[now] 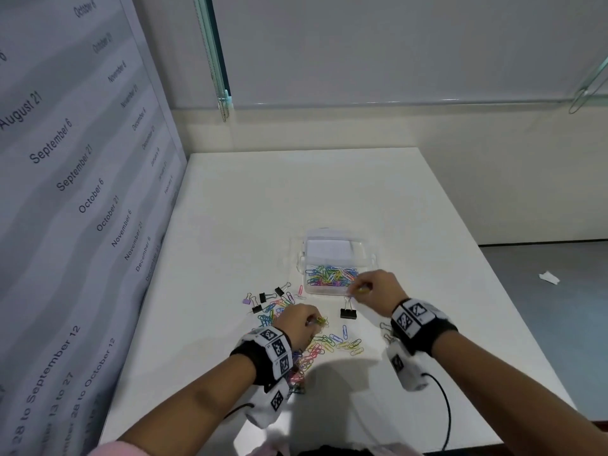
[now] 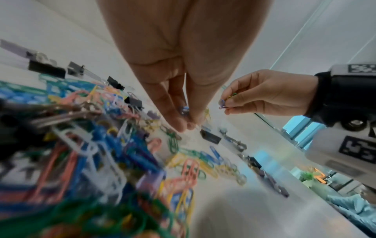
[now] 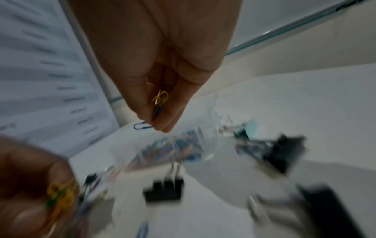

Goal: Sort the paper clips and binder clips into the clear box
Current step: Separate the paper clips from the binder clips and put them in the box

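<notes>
A wall chart (image 1: 75,179) printed with dates stands along the left edge of a white worktop (image 1: 250,199). Just right of it, a few small binder clips (image 1: 263,297), black apart from one lilac, lie among a loose scatter of coloured paper clips (image 1: 324,343) that runs down the near part of the surface. The person's left hand (image 1: 297,322) hangs low over this scatter, its fingers drawn together in a pinch on a few paper clips, yellow and green ends showing at the fingertips; the left wrist view shows the thumb and fingers closed on a small bluish clip just above the pile. To the right, a larger black binder clip (image 1: 348,311) stands on the worktop with its wire handles up, just in front of the clear box (image 1: 335,245). The box sits open near the middle of the worktop, its front compartment filled with coloured paper clips and a white card in the rear part. The right hand (image 1: 378,287) is at the box's front right corner, fingers curled round several paper clips; the right wrist view shows a yellow one and a blue one between the fingertips. Both wrists wear black bands carrying square printed markers. On the grey floor at far right lies a scrap of white paper (image 1: 548,278).
</notes>
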`<state>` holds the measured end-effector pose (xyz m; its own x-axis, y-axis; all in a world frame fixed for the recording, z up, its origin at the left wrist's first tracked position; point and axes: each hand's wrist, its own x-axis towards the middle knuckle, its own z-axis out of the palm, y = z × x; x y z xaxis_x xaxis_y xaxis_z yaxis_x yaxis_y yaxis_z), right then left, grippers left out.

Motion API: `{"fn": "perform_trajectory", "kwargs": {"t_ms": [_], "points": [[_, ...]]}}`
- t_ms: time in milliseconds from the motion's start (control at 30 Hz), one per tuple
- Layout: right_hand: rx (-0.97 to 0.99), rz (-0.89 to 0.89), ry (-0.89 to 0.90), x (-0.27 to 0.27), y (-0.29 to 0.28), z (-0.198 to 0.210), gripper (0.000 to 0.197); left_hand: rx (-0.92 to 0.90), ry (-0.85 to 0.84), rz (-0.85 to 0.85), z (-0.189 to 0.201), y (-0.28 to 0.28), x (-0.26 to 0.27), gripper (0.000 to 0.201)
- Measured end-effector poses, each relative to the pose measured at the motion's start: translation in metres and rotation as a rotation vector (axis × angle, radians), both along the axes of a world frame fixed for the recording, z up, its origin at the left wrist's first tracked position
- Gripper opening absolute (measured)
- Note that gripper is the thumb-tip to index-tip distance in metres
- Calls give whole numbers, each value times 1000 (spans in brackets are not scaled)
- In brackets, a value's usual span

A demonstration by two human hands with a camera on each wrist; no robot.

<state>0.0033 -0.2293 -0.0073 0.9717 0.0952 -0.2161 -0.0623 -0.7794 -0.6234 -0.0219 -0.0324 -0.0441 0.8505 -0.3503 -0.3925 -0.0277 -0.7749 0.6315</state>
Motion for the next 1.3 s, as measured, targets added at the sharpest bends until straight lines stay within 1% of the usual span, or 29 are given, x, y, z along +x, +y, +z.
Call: {"fn": "perform_trajectory", "kwargs": {"t_ms": [33, 133, 233, 300, 367, 433, 533, 667, 700, 767, 833, 900, 933, 1000, 1033, 1100, 1133, 1167, 1200, 1300], "points": [[13, -30, -12, 8, 0, 5, 13, -8, -8, 17, 3, 0, 4, 12], [37, -102, -19, 27, 0, 12, 16, -48, -21, 90, 15, -1, 18, 18], [-18, -120, 3, 31, 1, 10, 19, -106, -35, 138, 27, -2, 37, 22], [-38, -120, -10, 27, 2, 7, 19, -148, -46, 174, 33, -4, 51, 21], [-39, -89, -20, 17, 2, 4, 21, -186, -53, 202, 37, -7, 64, 18], [-26, -40, 9, 5, 4, -1, 25, -209, -43, 198, 41, -12, 73, 19], [-2, 47, 56, -16, 7, -8, 24, -167, -49, 146, 42, -16, 81, 22], [-92, 194, 139, -39, 5, -22, 21, -158, -3, 136, 38, -16, 80, 32], [-113, 219, 172, -43, 4, -26, 24, -163, 14, 131, 36, -15, 78, 35], [-147, 242, 229, -50, 2, -36, 38, -188, 27, 115, 33, -11, 72, 39], [-161, 220, 254, -55, 3, -43, 53, -219, 4, 112, 32, -6, 63, 37], [-140, 193, 248, -59, 7, -48, 61, -231, -15, 109, 31, -2, 52, 34], [-122, 188, 236, -60, 9, -50, 63, -219, -2, 93, 30, 0, 46, 32], [-90, 187, 212, -60, 14, -54, 64, -127, 51, 9, 27, 4, 34, 26], [-80, 188, 203, -60, 17, -55, 64, -59, 78, -54, 25, 6, 28, 31], [-71, 192, 187, -59, 23, -57, 62, 98, 101, -173, 16, 8, 14, 59], [-65, 193, 180, -59, 26, -58, 61, 179, 80, -223, 11, 9, 7, 73], [-57, 193, 176, -58, 29, -58, 61, 246, 35, -266, 7, 9, 0, 82], [-47, 192, 171, -58, 32, -58, 60, 301, -20, -303, 2, 8, -6, 86], [-50, 211, 164, -56, 37, -59, 54, 368, -148, -348, -10, 6, -17, 77]]}}
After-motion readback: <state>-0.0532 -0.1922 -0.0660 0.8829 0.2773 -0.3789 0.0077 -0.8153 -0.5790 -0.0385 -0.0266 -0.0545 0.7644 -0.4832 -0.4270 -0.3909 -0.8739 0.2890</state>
